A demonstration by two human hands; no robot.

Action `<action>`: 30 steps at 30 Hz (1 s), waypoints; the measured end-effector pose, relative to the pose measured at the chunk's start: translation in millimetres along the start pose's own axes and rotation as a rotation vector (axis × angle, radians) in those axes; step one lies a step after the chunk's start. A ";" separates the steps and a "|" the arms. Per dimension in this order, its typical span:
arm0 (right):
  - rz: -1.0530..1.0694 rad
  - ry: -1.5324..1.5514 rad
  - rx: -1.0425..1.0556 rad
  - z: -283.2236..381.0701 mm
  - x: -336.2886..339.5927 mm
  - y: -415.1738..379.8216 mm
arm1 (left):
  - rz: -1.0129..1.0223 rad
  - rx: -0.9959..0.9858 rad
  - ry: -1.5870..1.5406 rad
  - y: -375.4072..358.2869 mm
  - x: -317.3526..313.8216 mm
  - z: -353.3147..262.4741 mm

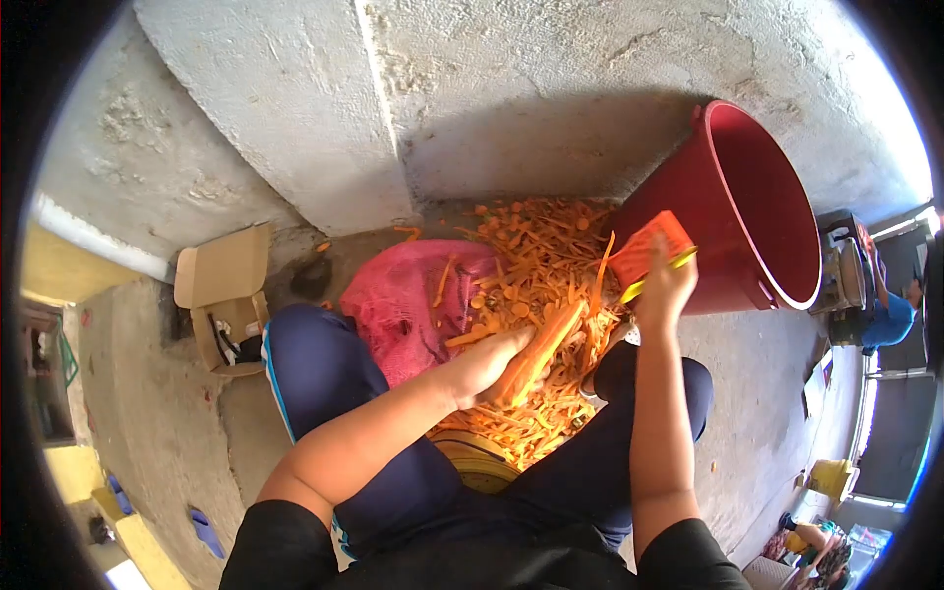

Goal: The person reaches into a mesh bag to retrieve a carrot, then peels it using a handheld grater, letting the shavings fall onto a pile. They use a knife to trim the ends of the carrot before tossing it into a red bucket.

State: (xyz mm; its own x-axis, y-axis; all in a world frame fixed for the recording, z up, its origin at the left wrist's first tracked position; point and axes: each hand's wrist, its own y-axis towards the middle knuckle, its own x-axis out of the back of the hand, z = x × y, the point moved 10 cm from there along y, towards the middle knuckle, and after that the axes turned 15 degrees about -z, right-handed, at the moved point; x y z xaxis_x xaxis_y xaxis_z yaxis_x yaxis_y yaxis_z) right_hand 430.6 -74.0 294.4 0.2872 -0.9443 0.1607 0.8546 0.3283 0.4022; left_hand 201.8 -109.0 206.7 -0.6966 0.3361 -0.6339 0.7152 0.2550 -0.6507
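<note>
A: Where do we find the carrot (539,354)?

B: In the left hand (492,366), in front of the body and above the orange heap of shavings and slices (551,275). We see the hand curled about its lower part, with the upper end slanting away. Some fingers hide behind it, so we cannot tell how each one sits.

A: Why that slant, do we think?

B: Probably so that its long side lies bare toward the right hand (666,290). We see that hand bent around a flat red tool with yellow parts (653,244), raised beside the heap and apart from the carrot. We take it for a peeler or slicer, though we cannot make out a blade.

A: And the heap, between the legs (329,359)?

B: We judge that spot handy, since whatever drops from the hands lands there. The heap also spreads against the pink mesh sack (383,295), which lies to its left with a few shavings on top.

A: What about the red bucket (678,192)?

B: It stands on the right, near the tool and the wall (531,118), perhaps for easy reach. We cannot see its bottom.
</note>
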 end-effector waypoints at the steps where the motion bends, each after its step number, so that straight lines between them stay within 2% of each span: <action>1: -0.061 -0.005 -0.118 -13.4 12.7 16.8 | 0.008 0.000 -0.015 -0.4 0.5 1.1; 2: -0.092 -0.007 -0.241 -31.1 21.4 27.9 | 0.015 -0.002 -0.030 -0.2 1.8 1.2; 4: -0.141 0.087 -0.203 -16.6 22.0 24.1 | -0.002 -0.014 -0.039 3.7 7.9 -6.8; 5: -0.070 0.043 -0.223 -13.8 14.8 14.9 | -0.105 0.023 -0.046 5.6 18.4 -5.9; 6: 0.003 -0.002 -0.245 -12.2 7.5 1.3 | -0.089 0.019 -0.110 8.9 22.2 -8.1; 7: 0.078 0.171 -0.246 -5.7 -7.6 -15.0 | -0.076 0.002 -0.139 15.7 27.6 -8.3; 8: 0.165 0.191 -0.291 -3.1 -18.3 -34.3 | -0.063 -0.014 -0.165 20.6 30.9 -9.2; 11: 0.441 0.231 -0.374 45.0 -44.1 -93.6 | -0.083 -0.030 -0.125 18.7 23.0 -16.7; 12: 0.510 0.258 -0.353 50.0 -48.8 -105.3 | -0.090 -0.021 -0.207 17.9 19.0 -18.8; 14: 0.591 0.265 -0.404 55.8 -54.6 -123.3 | -0.103 -0.002 -0.371 16.8 13.0 -22.5; 16: 0.646 0.224 -0.380 57.3 -58.1 -131.6 | -0.109 -0.036 -0.373 15.8 15.8 -24.9; 20: 0.642 0.187 -0.293 56.2 -58.2 -130.7 | -0.179 -0.052 -0.287 11.4 16.8 -26.3; 23: 0.537 0.102 -0.195 51.4 -52.5 -117.2 | -0.085 -0.103 -0.046 26.5 24.1 -17.8; 24: 0.439 -0.116 -0.064 34.7 -42.5 -97.3 | -0.016 -0.073 -0.079 22.2 19.2 -13.8; 25: 0.323 -0.071 -0.143 32.9 -34.4 -73.2 | 0.054 -0.042 -0.114 16.0 13.4 -8.6; 26: 0.219 -0.021 -0.093 26.5 -26.8 -47.4 | 0.126 -0.009 -0.149 10.3 5.0 -3.5; 27: 0.089 -0.085 0.089 30.4 -14.5 -23.8 | 0.016 -0.008 -0.054 10.1 10.9 1.1; 28: -0.011 -0.050 -0.019 15.0 -4.1 -6.1 | -0.007 0.018 -0.070 9.5 11.6 2.9; 30: -0.034 0.128 -0.264 -0.3 6.3 1.1 | -0.054 0.068 -0.101 9.6 14.3 5.2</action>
State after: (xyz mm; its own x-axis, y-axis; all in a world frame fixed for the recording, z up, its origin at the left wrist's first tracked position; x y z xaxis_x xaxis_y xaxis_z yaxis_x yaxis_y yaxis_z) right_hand 433.5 -79.6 295.7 0.2939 -0.9554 0.0295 0.9430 0.2948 0.1544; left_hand 198.4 -106.5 189.2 -0.7383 0.2299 -0.6341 0.6738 0.2074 -0.7092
